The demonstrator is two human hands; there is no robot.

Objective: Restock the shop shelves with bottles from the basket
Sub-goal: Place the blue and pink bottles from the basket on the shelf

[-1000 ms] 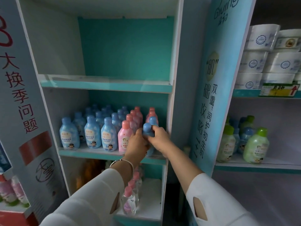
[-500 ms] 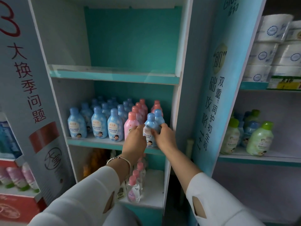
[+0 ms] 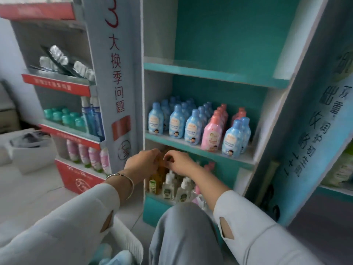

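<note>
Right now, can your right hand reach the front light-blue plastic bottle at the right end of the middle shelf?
Probably yes. The right hand hangs just below the teal middle shelf, apparently empty, and the light-blue bottle stands at its open front edge.

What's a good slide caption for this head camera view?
Left hand and right hand, close together before the bottom shelf, beneath rows of blue bottles and pink bottles.

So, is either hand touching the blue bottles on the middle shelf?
No, the left hand and right hand are both below that shelf, in front of orange bottles.
</note>
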